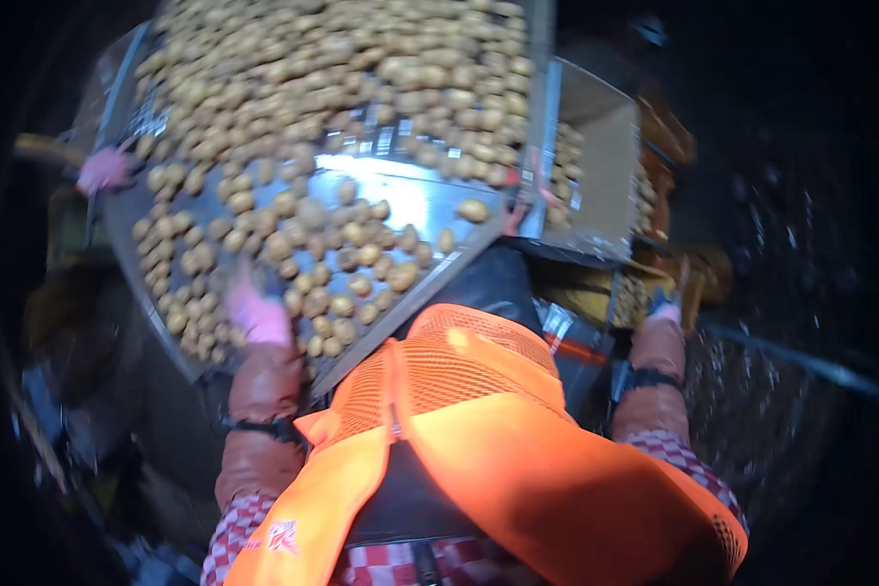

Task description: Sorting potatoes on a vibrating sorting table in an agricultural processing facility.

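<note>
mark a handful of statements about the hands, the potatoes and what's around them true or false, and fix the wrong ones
1. The left hand is among loose potatoes. True.
2. The right hand is over the metal table too. False: it is off to the right, beyond the table.
3. The cardboard box stands left of the table. False: it stands on the table's right.
4. The person wears an orange vest. True.
5. Both forearms are bare. False: brown sleeves cover them.
6. A band goes around the right forearm. True.
</note>
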The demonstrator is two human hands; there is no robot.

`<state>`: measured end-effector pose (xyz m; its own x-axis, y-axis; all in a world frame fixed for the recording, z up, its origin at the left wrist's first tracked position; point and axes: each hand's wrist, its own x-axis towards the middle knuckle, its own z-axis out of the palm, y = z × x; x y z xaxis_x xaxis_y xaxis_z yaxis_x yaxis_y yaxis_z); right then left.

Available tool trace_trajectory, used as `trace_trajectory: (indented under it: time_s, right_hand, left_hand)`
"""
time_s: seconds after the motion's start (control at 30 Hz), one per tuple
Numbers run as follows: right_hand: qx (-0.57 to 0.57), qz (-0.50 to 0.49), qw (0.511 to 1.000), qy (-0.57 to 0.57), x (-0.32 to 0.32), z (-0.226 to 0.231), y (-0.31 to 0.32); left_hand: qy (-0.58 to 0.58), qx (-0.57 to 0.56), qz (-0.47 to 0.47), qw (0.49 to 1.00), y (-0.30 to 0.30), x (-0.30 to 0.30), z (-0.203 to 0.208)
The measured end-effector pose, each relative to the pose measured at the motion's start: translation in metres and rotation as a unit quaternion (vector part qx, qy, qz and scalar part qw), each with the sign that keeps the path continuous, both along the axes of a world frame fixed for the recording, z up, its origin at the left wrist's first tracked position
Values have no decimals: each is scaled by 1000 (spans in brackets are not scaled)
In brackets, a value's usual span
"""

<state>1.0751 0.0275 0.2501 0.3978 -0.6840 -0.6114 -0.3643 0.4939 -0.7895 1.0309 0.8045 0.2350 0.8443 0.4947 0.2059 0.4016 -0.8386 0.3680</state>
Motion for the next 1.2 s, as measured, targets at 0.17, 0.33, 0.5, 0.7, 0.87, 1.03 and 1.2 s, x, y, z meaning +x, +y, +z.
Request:
trace_trajectory:
  time_s: [0.17,0.33,0.5,0.7,0.87,1.03,1.2]
  right_hand:
    - [-184,280,933,-133,72,40,207]
    - [-89,573,807,-112,101,64,352]
    - [-133,699,691,-124,105,54,399]
    - [-222,778,583,-73,105,29,454]
    - [-439,839,314,67,89,47,505]
    - [-379,866,322,46,96,44,511]
    - [-249,917,310,-29,77,18,556]
  left_hand:
    - [66,37,-175,982,-60,28,15]
    - [122,41,-165,978,-18,-20,26]
    - [197,-33,45,979,17,-90,9]
    - [128,45,-19,991,-44,-49,36]
    - [32,-3,-202,979,-34,-21,24]
    - [59,37,9,998,8,-36,8]
    - [-4,4,-57,998,-8,56,44]
